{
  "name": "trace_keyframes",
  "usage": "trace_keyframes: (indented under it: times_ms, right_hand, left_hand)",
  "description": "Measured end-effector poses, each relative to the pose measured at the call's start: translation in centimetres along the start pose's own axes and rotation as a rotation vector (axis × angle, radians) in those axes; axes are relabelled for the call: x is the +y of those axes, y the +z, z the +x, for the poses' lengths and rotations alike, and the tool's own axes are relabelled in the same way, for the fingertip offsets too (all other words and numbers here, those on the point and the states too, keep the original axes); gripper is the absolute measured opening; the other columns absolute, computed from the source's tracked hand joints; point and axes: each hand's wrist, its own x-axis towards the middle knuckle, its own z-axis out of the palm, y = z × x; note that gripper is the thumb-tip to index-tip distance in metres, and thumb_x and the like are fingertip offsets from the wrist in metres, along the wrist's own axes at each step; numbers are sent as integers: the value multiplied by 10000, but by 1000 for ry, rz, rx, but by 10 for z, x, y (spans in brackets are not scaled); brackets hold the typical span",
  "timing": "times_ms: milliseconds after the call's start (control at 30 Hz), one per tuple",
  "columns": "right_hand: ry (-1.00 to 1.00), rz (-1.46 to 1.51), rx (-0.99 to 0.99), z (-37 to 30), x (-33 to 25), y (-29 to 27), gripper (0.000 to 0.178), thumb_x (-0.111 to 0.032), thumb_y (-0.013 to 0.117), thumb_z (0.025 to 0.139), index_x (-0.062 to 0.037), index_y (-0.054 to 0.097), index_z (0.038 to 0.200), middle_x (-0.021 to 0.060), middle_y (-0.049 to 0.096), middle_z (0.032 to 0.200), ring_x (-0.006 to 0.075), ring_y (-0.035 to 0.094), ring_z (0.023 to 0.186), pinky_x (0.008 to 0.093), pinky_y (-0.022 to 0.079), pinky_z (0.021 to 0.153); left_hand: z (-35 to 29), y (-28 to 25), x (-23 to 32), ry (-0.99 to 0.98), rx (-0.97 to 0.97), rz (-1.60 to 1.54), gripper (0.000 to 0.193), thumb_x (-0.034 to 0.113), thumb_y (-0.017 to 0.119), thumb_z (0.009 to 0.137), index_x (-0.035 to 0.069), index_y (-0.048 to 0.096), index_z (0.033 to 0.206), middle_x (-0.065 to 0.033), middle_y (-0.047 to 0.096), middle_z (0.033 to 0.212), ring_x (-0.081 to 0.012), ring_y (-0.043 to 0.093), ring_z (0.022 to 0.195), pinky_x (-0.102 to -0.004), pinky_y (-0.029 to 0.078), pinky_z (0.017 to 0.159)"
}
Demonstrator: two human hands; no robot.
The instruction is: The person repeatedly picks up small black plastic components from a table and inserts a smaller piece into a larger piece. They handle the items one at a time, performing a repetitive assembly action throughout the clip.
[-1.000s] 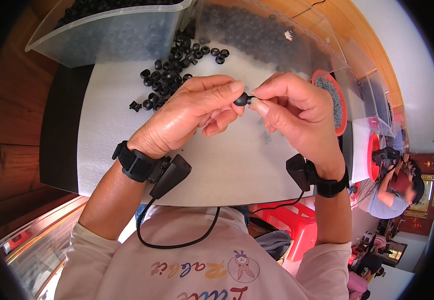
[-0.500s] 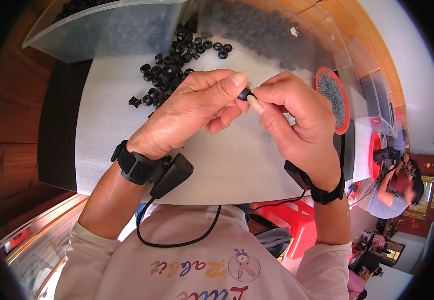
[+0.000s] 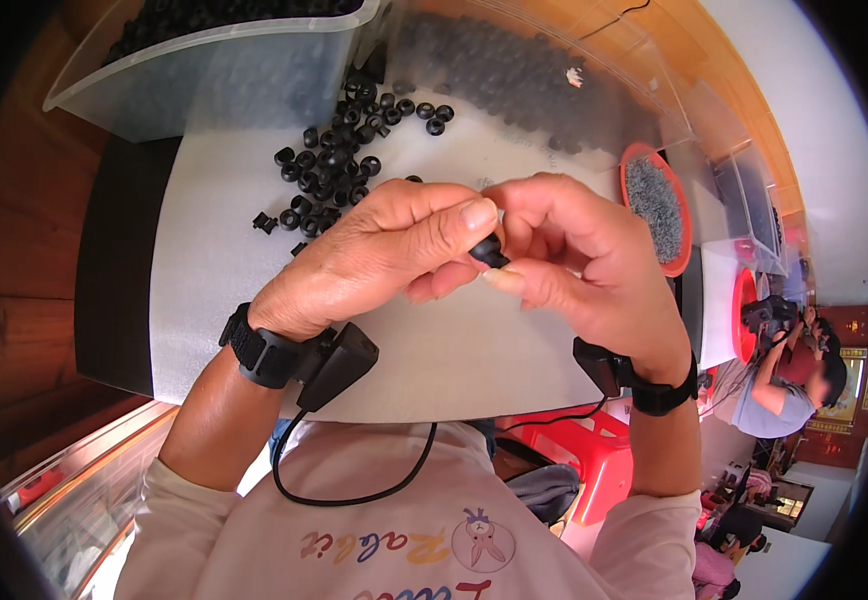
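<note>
Between my hands, over the middle of the white-topped table, is a small rounded black plastic part [image 3: 490, 251] with a narrower lower end. My left hand [image 3: 379, 245] pinches it between thumb and fingertips. My right hand [image 3: 586, 262] curls round its other side, the thumb pressed to the lower end; its fingertips are partly hidden. Beyond my left hand lies a loose pile of black ring-shaped parts [image 3: 334, 165]. A spool-like black piece [image 3: 265, 222] lies at the pile's left edge.
At the back left, a translucent bin [image 3: 224, 80] holds many black parts. Another clear bin [image 3: 524, 85] stands at the back middle. To the right is a red bowl [image 3: 686, 245] of small grey pieces. A red stool [image 3: 604, 465] stands below the table edge; a person [image 3: 779, 390] is farther right.
The black part has tilted and moved slightly lower in view. My right hand has changed from a straight fingertip pinch to a curled hold, thumb at the lower end.
</note>
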Motion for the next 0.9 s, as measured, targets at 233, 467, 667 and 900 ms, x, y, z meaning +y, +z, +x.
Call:
trace_keyframes:
  times_ms: [233,467,667,900]
  right_hand:
    - [-208,-217,12,6,9,5,279,-110,761,935,24,623,1137,37,555,838,100,550,674,242,472,589]
    - [-255,-204,55,10,16,11,239,-87,750,936,25,629,1110,47,540,806,117,545,657,260,484,579]
    - [-293,-218,56,17,19,9,202,-78,734,943,27,640,1088,51,558,796,120,559,641,264,512,555]
    - [-155,-144,31,14,15,9,153,-88,697,978,21,643,1071,36,615,833,97,606,697,242,550,587]
  left_hand:
    - [1,3,2,-45,60,1,548,494,483,1092,37,656,844,21,495,605,-67,427,558,-262,344,510]
    - [1,4,1,-22,78,-13,560,480,481,1097,44,634,781,23,491,578,-68,424,534,-264,343,501]
    - [1,3,0,-34,90,-30,471,404,489,1109,63,590,800,40,459,616,-33,340,530,-241,240,461]
    - [1,3,-5,-21,99,-13,454,388,500,1107,55,603,816,43,440,607,-40,323,522,-244,228,463]
